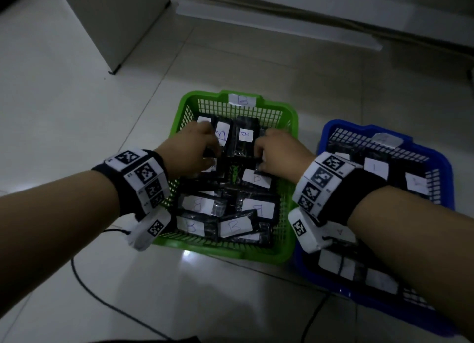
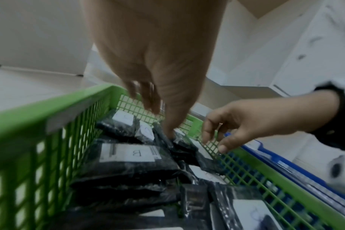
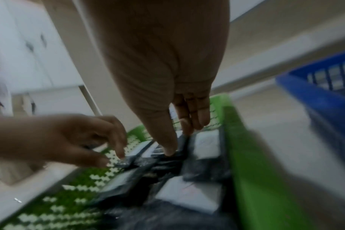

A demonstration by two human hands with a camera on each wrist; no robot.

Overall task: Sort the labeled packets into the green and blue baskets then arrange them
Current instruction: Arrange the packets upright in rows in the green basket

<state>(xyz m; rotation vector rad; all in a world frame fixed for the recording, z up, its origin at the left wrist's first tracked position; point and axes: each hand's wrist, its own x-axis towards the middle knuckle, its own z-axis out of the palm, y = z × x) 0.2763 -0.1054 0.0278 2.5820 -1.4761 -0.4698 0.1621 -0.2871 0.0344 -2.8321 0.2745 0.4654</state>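
Fingers of both hands are down among the black packets in the green basket [image 1: 232, 251]. On the left hand [image 1: 191, 150] the thumb tip presses onto a black packet [image 2: 168, 142] while the other fingers hang straight and loose above it, gripping nothing that shows. On the right hand [image 1: 278, 151] the thumb and forefinger look pinched on the crumpled edge of a packet [image 3: 168, 158]; blur makes this less than sure. My reading: one hand steadies a packet while the other tugs its neighbour straight, so this is the arranging step, the sorting looking largely done.

Just beyond the fingertips two packets stand side by side, each with a white B label [image 1: 245, 135] facing up. Nearer the wrists more B packets lie overlapping and skewed, which could catch as anything is slid. Right of the right hand, touching the green basket, sits the blue basket [image 1: 333, 127], holding its own labelled packets. Behind the wrists a black cable [image 1: 102, 300] trails across the tiled floor [image 1: 77, 99]
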